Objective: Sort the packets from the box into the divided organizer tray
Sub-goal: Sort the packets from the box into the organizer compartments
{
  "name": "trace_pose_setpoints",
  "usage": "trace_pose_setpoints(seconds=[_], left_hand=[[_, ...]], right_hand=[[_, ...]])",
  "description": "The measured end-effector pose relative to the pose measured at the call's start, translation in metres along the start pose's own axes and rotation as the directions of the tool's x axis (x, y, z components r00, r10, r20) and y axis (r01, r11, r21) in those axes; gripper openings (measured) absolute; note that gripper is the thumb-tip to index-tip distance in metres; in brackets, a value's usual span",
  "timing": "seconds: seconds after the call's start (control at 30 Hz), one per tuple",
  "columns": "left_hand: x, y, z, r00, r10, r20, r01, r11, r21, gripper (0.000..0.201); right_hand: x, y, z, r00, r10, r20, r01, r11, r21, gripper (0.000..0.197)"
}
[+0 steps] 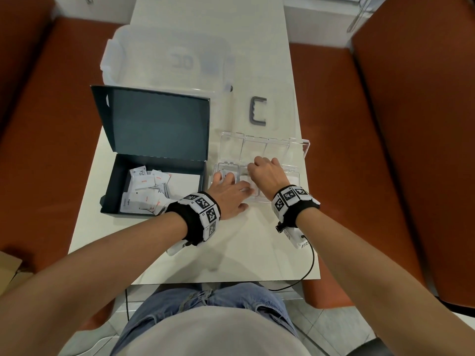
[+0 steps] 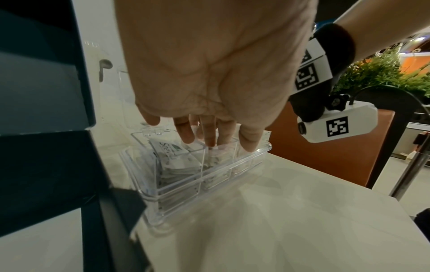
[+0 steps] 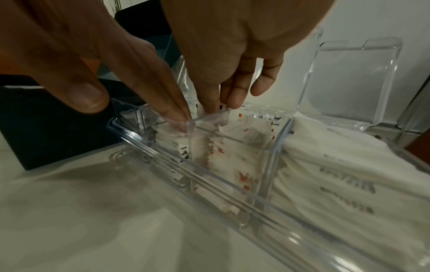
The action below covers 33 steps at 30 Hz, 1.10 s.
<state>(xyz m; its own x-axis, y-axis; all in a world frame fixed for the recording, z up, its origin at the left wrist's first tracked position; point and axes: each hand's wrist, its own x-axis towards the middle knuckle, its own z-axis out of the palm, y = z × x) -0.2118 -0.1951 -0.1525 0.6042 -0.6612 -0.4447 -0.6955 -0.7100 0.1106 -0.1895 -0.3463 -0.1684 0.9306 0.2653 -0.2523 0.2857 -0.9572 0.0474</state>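
Both hands work in the organizer tray: the left hand presses flat with straight fingers, while the right hand pinches a packet. Packets remain in the box at 9 o'clock. Crowded compartments could make a packet slip across the divider.

We see a dark teal box holding white packets with red-orange print. Organizer tray is clear plastic; its packets are white with red or grey marks. Desk off-white, wristbands black with black-and-white square codes, seats rust-brown.

A pale surface stands between rust-orange upholstered benches on a light tiled floor, with green plants beyond.
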Motion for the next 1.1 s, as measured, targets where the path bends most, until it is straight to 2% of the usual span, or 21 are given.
trace_pose_setpoints(seconds=[0.13, 0.3, 0.4, 0.5, 0.6, 0.73, 0.9, 0.97, 1.03, 1.1], left_hand=[[0.000, 0.000, -0.001, 1.000, 0.000, -0.005, 0.000, 1.000, -0.018, 0.046], [0.000, 0.001, -0.003, 1.000, 0.008, -0.022, -0.009, 0.999, -0.045, 0.045], [0.001, 0.000, -0.003, 0.999, 0.010, -0.035, -0.012, 0.997, -0.072, 0.044], [0.001, -0.003, -0.004, 0.999, -0.004, -0.053, -0.001, 0.994, -0.105, 0.044], [-0.002, -0.009, -0.006, 0.995, -0.018, -0.101, 0.003, 0.990, -0.142, 0.045], [-0.014, -0.028, -0.017, 0.970, -0.078, -0.232, 0.018, 0.968, -0.250, 0.044], [-0.039, -0.070, -0.038, 0.930, -0.229, -0.287, 0.095, 0.906, -0.414, 0.042], [-0.049, -0.089, -0.045, 0.927, -0.276, -0.255, 0.114, 0.852, -0.511, 0.036], [-0.061, -0.109, -0.049, 0.926, -0.314, -0.209, 0.115, 0.763, -0.636, 0.028], [-0.074, -0.128, -0.048, 0.922, -0.354, -0.159, 0.165, 0.729, -0.665, 0.025]], right_hand=[[0.000, 0.002, -0.001, 0.998, -0.013, -0.055, 0.014, 1.000, 0.017, 0.030], [0.002, 0.001, -0.001, 0.998, -0.039, -0.054, 0.038, 0.999, -0.017, 0.020], [0.002, 0.000, -0.003, 0.998, -0.034, -0.055, 0.033, 0.999, -0.011, 0.021], [-0.001, 0.002, -0.006, 0.998, -0.029, -0.064, 0.031, 0.999, 0.037, 0.027], [-0.008, 0.008, -0.019, 0.987, 0.033, -0.156, -0.008, 0.988, 0.156, 0.034], [-0.019, 0.021, -0.056, 0.934, 0.197, -0.298, -0.042, 0.889, 0.456, 0.028], [-0.016, 0.015, -0.100, 0.871, 0.280, -0.403, 0.028, 0.791, 0.611, 0.023], [-0.005, 0.000, -0.112, 0.878, 0.255, -0.405, 0.077, 0.759, 0.646, 0.023], [0.010, -0.021, -0.120, 0.907, 0.203, -0.369, 0.126, 0.706, 0.697, 0.022], [0.025, -0.046, -0.125, 0.944, 0.138, -0.300, 0.147, 0.638, 0.755, 0.021]])
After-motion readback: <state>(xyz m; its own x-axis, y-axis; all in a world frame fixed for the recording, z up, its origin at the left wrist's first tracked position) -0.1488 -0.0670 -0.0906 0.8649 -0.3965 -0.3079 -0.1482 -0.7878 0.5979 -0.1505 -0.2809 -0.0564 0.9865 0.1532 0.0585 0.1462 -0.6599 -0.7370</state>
